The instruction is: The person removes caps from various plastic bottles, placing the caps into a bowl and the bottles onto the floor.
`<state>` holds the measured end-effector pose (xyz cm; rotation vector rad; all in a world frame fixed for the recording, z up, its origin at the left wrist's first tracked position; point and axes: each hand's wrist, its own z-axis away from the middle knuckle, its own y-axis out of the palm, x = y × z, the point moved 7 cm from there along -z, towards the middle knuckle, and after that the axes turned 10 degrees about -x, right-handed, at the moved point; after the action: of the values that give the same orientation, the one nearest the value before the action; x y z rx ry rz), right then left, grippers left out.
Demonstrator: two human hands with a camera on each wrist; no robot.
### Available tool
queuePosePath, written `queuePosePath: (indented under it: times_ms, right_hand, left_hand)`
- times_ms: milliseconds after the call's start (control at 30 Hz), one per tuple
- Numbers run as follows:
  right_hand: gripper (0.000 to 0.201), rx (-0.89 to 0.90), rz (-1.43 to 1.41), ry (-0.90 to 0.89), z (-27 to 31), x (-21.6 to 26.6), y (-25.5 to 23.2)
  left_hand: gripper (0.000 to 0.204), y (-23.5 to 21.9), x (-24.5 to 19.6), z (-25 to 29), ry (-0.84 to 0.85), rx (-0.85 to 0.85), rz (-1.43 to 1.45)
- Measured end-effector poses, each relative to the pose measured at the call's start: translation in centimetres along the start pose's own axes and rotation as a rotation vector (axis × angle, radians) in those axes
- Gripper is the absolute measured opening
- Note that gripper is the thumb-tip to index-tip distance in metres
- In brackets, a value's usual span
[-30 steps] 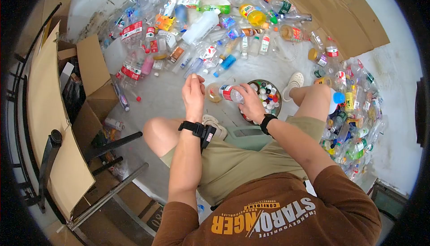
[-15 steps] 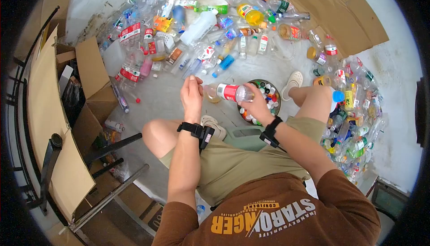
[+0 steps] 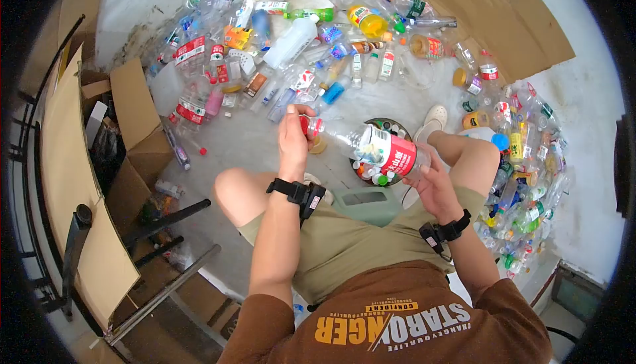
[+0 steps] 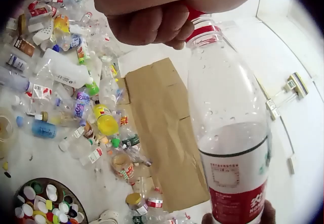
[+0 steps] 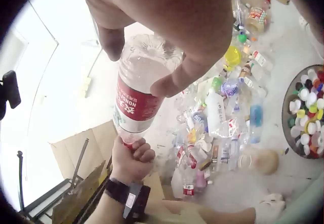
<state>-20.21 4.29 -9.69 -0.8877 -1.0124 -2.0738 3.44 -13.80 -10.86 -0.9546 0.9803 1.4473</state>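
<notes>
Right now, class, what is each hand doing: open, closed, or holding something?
Left hand: closed, fingers curled round the red cap of a bottle.
Right hand: closed, fingers gripping that bottle's base end.

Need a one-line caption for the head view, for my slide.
Left hand at the red cap, right hand at the base of a clear red-labelled bottle.

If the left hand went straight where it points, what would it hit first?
Probably the clear bottle lying just ahead of the left hand, though it may pass above; depth is unclear.
</notes>
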Motion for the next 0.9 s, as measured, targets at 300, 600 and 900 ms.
queuePosePath:
  times_ms: [300, 600, 900]
  right_hand:
    - [0.069, 0.027, 0.294, -0.352, 0.9, 3.2, -1.2]
    - [0.046, -0.049, 0.342, 0.17, 0.3, 1.4, -3.3]
    - [0.052, -0.158, 0.287, 0.347, 0.2, -0.4, -3.2]
  left_hand:
    - [0.052, 3.1, 0.7, -0.2, 0.075, 0.171, -0.393]
    - [0.053, 3.6, 0.9, 0.4, 0.094, 0.271, -0.444]
    - [0.053, 3.2, 0.5, 0.8, 0.171, 0.265, -0.379]
